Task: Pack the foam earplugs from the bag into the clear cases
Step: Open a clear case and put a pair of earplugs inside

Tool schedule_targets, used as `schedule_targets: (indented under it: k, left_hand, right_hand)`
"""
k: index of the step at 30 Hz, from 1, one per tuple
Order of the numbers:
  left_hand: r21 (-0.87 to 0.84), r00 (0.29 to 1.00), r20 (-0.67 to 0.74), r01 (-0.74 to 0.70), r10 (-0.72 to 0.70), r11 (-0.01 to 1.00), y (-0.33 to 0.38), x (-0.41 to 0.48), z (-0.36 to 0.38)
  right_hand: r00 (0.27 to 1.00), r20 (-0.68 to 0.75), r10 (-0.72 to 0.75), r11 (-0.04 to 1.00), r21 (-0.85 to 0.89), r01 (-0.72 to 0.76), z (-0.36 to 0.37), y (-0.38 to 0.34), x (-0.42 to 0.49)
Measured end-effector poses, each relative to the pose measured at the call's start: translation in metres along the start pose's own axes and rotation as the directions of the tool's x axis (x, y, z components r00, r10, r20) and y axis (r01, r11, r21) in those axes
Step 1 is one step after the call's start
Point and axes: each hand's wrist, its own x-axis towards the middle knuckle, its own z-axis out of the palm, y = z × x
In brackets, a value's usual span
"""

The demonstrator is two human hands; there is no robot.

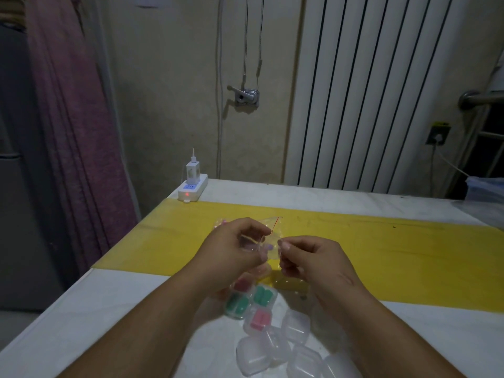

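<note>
Thin glossy clear plastic zip bag (274, 227); smooth translucent plastic square cases (297, 326); matt yellow table mat (381, 249); matt purple cloth curtain (79, 132).

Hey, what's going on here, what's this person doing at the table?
A person holds a small clear bag above the table, pinching it with the left hand and the right hand. A purple earplug shows between the hands. Below, a few filled cases already hold green or pink earplugs, and several empty cases lie nearer the person.
</note>
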Motion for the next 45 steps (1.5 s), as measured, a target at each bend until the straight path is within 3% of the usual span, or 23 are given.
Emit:
schedule_targets:
  k: [2,5,8,14,22,25,29,33,35,38,40,45]
  left_hand:
    - [-0.016,0.999,-0.04,0.008,-0.009,1.0,0.001,0.001,0.0]
    - [-0.009,0.997,-0.075,0.009,-0.01,1.0,0.001,0.002,0.0]
    - [0.017,0.998,-0.067,0.005,-0.004,1.0,0.001,0.001,0.003]
    - [0.032,0.999,-0.044,-0.018,0.019,0.999,-0.002,0.003,0.005]
    - [-0.149,0.998,-0.033,0.047,-0.053,0.988,-0.001,0.002,0.004]
    - [-0.2,0.997,-0.023,0.065,-0.07,0.978,0.0,0.002,0.003]
    - [-0.207,0.996,0.002,0.085,-0.086,0.975,-0.003,0.002,0.005]
    - [-0.216,0.997,0.008,0.078,-0.079,0.973,0.001,0.001,0.005]
    - [-0.306,0.996,0.024,0.089,-0.086,0.948,0.004,0.001,0.004]
    - [-0.547,0.985,0.093,0.173,-0.146,0.819,0.006,0.002,0.001]
    - [-0.608,0.978,0.142,0.21,-0.156,0.766,0.006,0.001,0.001]
    - [-0.479,0.988,0.131,0.138,-0.085,0.867,0.007,-0.003,0.004]
  right_hand:
    - [0.998,-0.07,0.004,0.998,0.056,0.0,0.0,-0.003,0.001]
    - [0.973,-0.199,-0.121,0.992,-0.004,0.123,-0.005,-0.011,0.001]
    - [0.962,-0.15,-0.228,0.973,-0.02,0.228,-0.003,-0.014,-0.006]
    - [0.934,-0.103,-0.343,0.895,-0.336,0.292,0.008,-0.006,-0.008]
    - [0.886,-0.051,-0.461,0.735,-0.582,0.349,0.008,-0.003,-0.008]
    - [0.898,-0.061,-0.435,0.727,-0.613,0.31,0.008,0.0,-0.006]
    - [0.921,-0.115,-0.372,0.821,-0.504,0.269,0.009,-0.002,-0.008]
    - [0.983,-0.105,-0.151,0.969,-0.215,0.125,0.011,-0.005,-0.01]
    - [0.988,-0.106,-0.111,0.988,-0.119,0.098,0.01,-0.006,-0.01]
    - [0.987,-0.138,-0.077,0.997,-0.028,0.074,0.009,-0.009,-0.008]
    - [0.987,-0.149,-0.055,0.998,0.023,0.059,0.008,-0.009,-0.007]
    - [0.995,-0.093,-0.02,0.994,0.102,0.029,0.008,-0.009,-0.009]
